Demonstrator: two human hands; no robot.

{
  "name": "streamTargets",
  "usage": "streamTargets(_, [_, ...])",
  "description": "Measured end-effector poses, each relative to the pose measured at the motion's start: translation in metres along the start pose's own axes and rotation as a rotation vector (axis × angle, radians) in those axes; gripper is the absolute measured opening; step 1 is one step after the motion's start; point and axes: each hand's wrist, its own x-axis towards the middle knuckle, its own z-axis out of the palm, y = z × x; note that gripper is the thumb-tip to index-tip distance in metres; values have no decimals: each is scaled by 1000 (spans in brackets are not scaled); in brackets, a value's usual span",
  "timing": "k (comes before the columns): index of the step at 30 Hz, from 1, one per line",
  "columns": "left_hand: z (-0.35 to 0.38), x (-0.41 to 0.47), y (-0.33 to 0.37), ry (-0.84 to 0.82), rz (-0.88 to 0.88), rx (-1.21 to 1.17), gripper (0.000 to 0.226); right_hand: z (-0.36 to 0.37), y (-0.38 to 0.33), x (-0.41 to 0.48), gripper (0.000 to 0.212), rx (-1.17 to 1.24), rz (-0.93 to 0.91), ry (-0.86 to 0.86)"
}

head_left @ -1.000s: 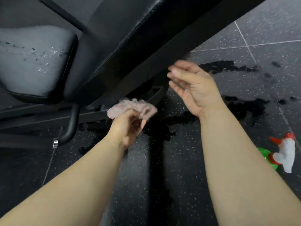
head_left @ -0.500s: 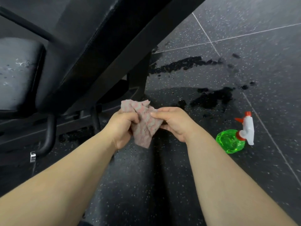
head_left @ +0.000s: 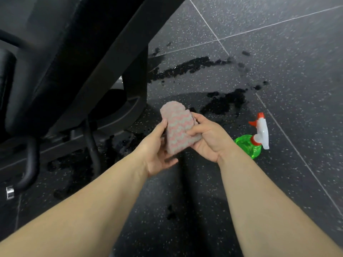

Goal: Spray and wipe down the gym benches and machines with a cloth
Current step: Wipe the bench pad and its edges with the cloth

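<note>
A folded pink-and-grey cloth (head_left: pixel 177 129) is held between both hands in front of me, low over the floor. My left hand (head_left: pixel 157 151) cups its left edge and underside, thumb along the side. My right hand (head_left: pixel 209 138) pinches its right edge with thumb on top. A green spray bottle (head_left: pixel 249 145) with a white and red trigger head lies on the floor just right of my right hand. The black padded gym bench (head_left: pixel 61 58) slants across the upper left, its steel frame (head_left: pixel 92 145) below it.
The floor is dark speckled rubber tile with pale seams (head_left: pixel 297 153). Wet dark patches (head_left: pixel 222 102) spread beyond the cloth and under the bench. A curved black bench leg (head_left: pixel 29 169) with a metal clip stands at the left.
My right hand dropped from near the bench's underside and took hold of the cloth. Both hands pulled it back from the bench and folded it flat. My view shifted right.
</note>
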Motion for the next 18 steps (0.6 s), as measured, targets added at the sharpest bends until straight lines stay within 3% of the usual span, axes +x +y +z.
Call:
streamTargets(2, [4,6,1,63,194,-92,39,-5,0,-4,53,-3,1,35])
streamTargets(5, [8,7,1,86,380,-154,64,-14,1,-10,47,-110,3,119])
streamTargets(7, [11,5,0,48,383,-166,66,-22,2,-10,54,-166,-21,181])
streamTargets(11, [20,9,-1,153,377,-145,32,-31,4,-15,70,-233,-87,211])
streamTargets(13, [28,10,-1,28,404,-64,27,-34,0,-19,72,-336,-98,225])
streamTargets(15, [38,10,0,-117,440,230,33,-40,-9,-26,69,-459,-94,242])
streamTargets(18, [51,13,-2,14,548,1105,27,-58,-27,-38,56,-540,18,226])
